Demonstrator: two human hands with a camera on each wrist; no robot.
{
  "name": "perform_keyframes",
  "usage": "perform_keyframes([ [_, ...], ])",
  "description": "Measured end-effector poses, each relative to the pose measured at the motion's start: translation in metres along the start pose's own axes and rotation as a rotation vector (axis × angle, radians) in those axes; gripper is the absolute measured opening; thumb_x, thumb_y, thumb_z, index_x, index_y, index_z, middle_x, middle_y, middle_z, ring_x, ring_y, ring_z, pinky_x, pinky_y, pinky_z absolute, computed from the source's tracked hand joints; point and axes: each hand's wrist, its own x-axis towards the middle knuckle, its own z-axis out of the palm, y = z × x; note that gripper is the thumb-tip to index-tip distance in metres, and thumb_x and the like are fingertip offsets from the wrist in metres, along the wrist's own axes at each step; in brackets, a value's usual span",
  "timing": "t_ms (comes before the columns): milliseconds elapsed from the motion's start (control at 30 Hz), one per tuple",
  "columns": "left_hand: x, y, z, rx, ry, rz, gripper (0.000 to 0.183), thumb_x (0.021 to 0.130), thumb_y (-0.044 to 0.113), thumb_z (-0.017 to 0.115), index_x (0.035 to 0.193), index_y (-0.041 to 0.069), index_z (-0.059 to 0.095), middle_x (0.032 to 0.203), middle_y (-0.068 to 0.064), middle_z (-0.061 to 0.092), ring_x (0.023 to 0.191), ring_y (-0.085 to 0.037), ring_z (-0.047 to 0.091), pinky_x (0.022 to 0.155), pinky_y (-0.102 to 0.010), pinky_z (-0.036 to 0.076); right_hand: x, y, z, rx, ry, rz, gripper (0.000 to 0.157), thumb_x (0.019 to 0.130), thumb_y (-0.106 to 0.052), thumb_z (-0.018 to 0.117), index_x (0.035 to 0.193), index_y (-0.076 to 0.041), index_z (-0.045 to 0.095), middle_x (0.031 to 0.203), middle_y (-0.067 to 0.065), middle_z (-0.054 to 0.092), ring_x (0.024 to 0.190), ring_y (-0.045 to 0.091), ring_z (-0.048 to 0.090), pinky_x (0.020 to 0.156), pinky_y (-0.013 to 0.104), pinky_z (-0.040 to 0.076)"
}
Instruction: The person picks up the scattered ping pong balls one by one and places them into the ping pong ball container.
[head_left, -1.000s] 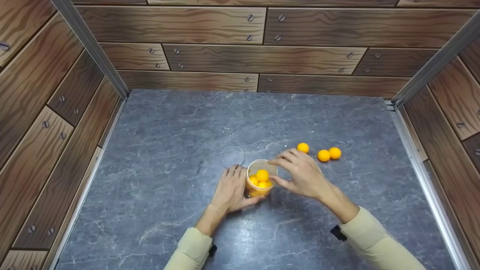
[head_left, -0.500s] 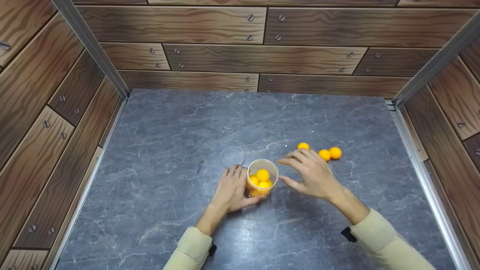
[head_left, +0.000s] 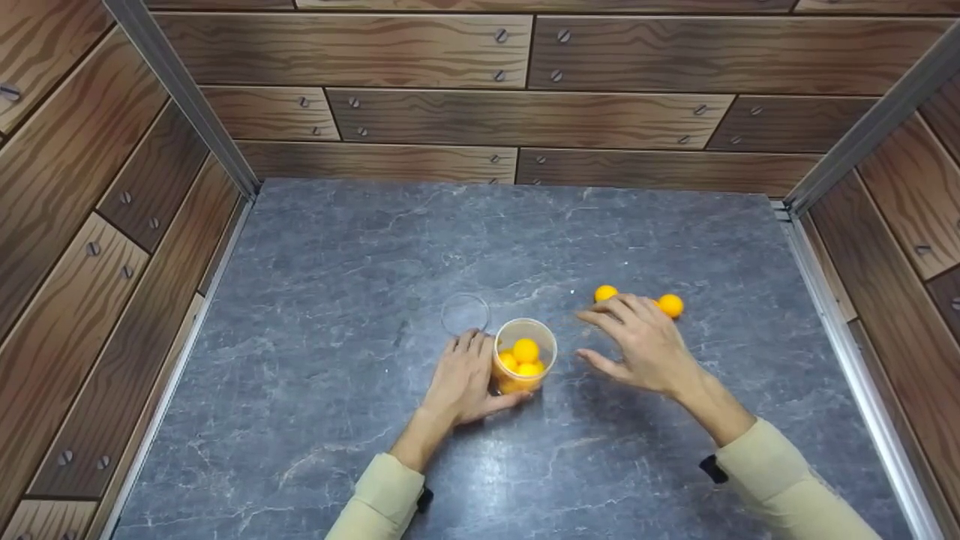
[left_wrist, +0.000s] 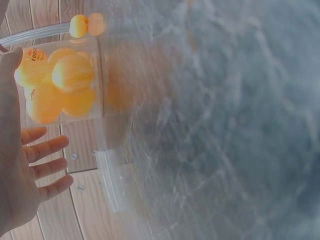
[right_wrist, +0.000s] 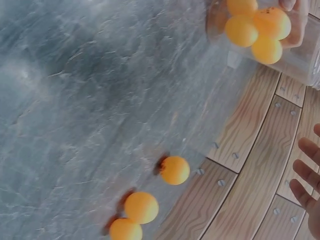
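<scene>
A clear container (head_left: 527,329) stands upright on the grey marbled desk (head_left: 315,300), its mouth facing up and several orange balls (head_left: 526,350) heaped inside. The left hand (head_left: 463,375) rests against it: the fingers lie straight along its left side, while the thumb reaches across the near side. The right hand (head_left: 643,343) holds nothing — its fingers are spread and gently bent, the thumb well away from them — and it hangs between the container and three loose balls (right_wrist: 141,207) on the desk. From the head, that hand hides most of the middle ball; the right wrist view shows all three, two close together and one a little apart, near the desk's edge in that view. Just beyond the left fingertips lies a clear round piece (head_left: 465,295), only its thin rim plain to see. Pale sleeves (head_left: 772,457) cover both forearms, and walls patterned like wooden planks (head_left: 420,52) rise around the desk, with metal rails (head_left: 180,97) at the corners.
</scene>
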Motion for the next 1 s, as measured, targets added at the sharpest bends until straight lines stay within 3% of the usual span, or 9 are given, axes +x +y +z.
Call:
perform_keyframes([
  [367,0.0,-0.001,0.0,0.003,0.009,0.01,0.095,0.08,0.088,0.059,0.131,0.008,0.056,0.125,-0.01,0.068,0.124,-0.028,0.062,0.1,-0.043,0.053,-0.018,0.022,0.016,-0.063,0.027,0.012,0.054,0.086,-0.045,0.078,0.131,-0.014,0.072,0.118,0.01,0.073,0.106,0.033,0.067,0.093,0.051,0.056],
  [667,0.0,-0.001,0.001,0.003,-0.012,0.004,0.095,0.082,0.089,0.057,0.132,0.007,0.056,0.126,-0.01,0.068,0.125,-0.028,0.061,0.099,-0.042,0.053,-0.029,0.034,0.03,-0.057,0.022,0.073,0.055,0.095,-0.051,0.068,0.134,-0.012,0.07,0.12,0.013,0.072,0.107,0.035,0.067,0.093,0.053,0.055],
  [1000,-0.001,0.0,0.0,-0.005,-0.012,0.002,0.097,0.082,0.089,0.056,0.134,0.008,0.055,0.128,-0.01,0.068,0.127,-0.028,0.061,0.102,-0.044,0.053,-0.038,0.047,0.044,-0.066,0.034,0.143,0.059,0.083,-0.043,0.083,0.131,-0.01,0.071,0.119,0.016,0.071,0.108,0.039,0.066,0.093,0.056,0.054],
])
